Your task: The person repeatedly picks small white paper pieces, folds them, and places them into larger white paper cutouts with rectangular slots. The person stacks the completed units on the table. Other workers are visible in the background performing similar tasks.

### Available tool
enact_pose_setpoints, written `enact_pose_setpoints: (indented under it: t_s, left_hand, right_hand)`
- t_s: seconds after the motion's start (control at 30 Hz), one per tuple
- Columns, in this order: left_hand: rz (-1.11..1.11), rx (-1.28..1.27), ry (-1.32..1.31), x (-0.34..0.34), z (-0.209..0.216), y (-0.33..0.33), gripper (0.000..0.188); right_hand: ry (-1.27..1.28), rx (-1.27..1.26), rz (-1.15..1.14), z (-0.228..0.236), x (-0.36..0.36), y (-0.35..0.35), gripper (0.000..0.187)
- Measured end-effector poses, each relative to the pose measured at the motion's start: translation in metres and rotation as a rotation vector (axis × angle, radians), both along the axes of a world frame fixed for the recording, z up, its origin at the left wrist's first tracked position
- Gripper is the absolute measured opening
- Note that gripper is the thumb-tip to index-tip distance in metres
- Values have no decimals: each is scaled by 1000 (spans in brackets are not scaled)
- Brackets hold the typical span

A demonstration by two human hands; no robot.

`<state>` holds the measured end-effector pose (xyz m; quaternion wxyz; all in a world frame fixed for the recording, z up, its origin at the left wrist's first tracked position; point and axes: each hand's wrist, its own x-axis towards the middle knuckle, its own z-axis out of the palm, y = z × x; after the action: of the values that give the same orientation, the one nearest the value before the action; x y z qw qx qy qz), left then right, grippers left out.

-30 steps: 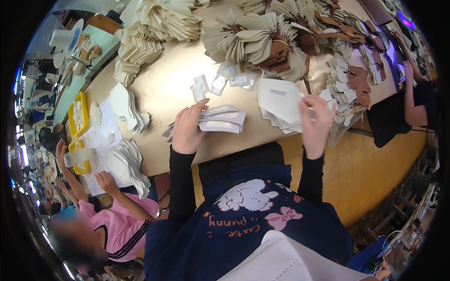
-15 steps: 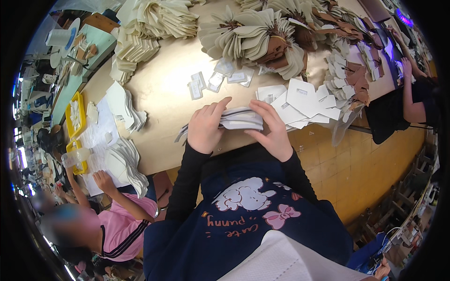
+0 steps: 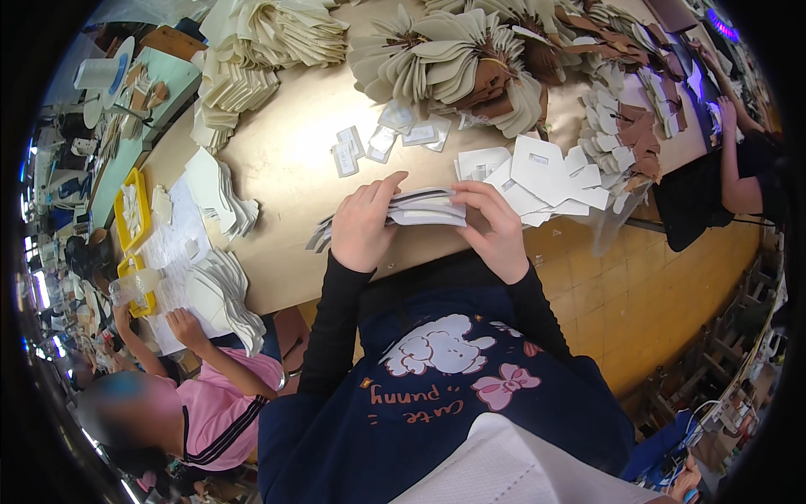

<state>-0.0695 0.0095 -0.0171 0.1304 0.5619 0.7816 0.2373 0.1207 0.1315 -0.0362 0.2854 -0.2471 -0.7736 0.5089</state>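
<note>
Between my two hands is a stack of thin white and grey cut pieces [image 3: 426, 210], held just above the table's near edge. My left hand [image 3: 363, 225] is wrapped round the left part of the stack, and dark-edged ends stick out beyond it. At the stack's right end, my right hand [image 3: 497, 228] grips it with fingers on top and thumb lower down. Beside my right hand lie flat white cut pieces [image 3: 537, 172], some bearing small labels. Farther back on the table, several small clear packets [image 3: 401, 118] lie loosely together.
Fanned bundles of cream pieces [image 3: 420, 63] and brown pieces [image 3: 638, 143] cover the table's far side. White stacks [image 3: 220, 290] and yellow trays [image 3: 134, 210] stand at left, by a co-worker in a pink shirt [image 3: 222, 412]. Another person's arm [image 3: 732, 181] shows at right.
My right hand's fingers have shifted slightly on the stack's right end, the thumb drawing back to the right. My left hand keeps its hold. The whole view has shifted slightly.
</note>
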Motion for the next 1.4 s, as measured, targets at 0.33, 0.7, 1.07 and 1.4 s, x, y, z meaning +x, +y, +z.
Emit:
enact_pose_setpoints:
  t_s: [0.33, 0.7, 1.07, 1.4]
  left_hand:
    - [-25, 0, 1, -4, -3, 0, 60]
    - [-106, 62, -114, -4, 2, 2, 92]
    - [-55, 7, -5, 4, 9, -4, 89]
    - [-58, 33, -136, 4, 9, 1, 88]
  right_hand:
    - [-5, 45, 33, -14, -2, 2, 58]
    - [121, -253, 201, -44, -32, -8, 117]
    - [246, -301, 39, -30, -40, -2, 22]
    - [435, -425, -138, -37, -52, -15, 56]
